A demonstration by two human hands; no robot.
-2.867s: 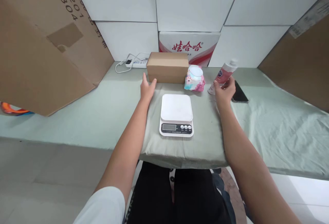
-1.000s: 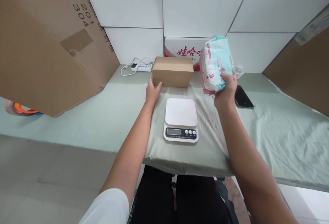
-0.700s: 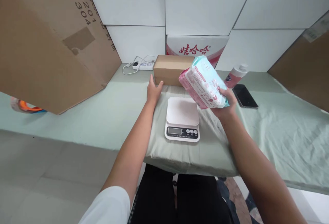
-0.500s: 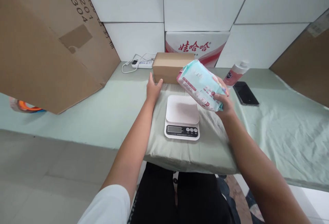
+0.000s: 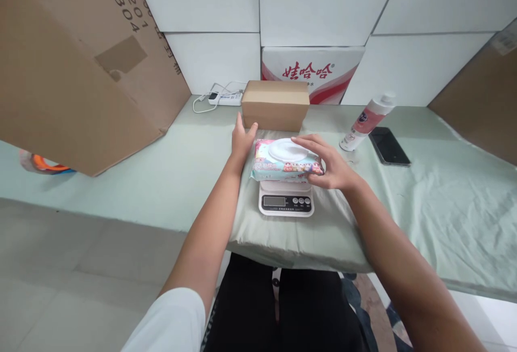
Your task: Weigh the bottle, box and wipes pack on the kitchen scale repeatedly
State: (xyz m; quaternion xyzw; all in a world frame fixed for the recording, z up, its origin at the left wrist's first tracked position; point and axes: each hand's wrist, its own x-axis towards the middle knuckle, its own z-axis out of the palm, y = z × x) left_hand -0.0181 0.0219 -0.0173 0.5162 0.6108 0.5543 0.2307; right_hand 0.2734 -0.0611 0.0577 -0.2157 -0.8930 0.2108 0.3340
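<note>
The wipes pack (image 5: 278, 167) is over the platform of the white scale (image 5: 286, 204), hiding most of it. Its long axis runs crosswise, left to right, roughly parallel to the counter's near edge. The oval white lid (image 5: 287, 150) faces up, and the long side printed with small cartoon figures faces the person. The pack's left end juts past the scale's left edge; whether its full weight rests on the platform cannot be told.

The right grip (image 5: 329, 163) is grasping the right end, fingers across the top beside the lid and thumb at the near corner. The left grip (image 5: 242, 139) is spread and holds nothing, thumb and fingers apart at the near left corner of the brown box (image 5: 276, 107); contact with it is unclear.

That box lies behind the pack, its long axis also crosswise. To the right, a pink-and-white bottle (image 5: 367, 120) stands cap up, with a phone (image 5: 390, 146) flat just beside it on the cloth-covered counter (image 5: 194, 163). Farther left sits a power strip (image 5: 225, 98) with white cables.
</note>
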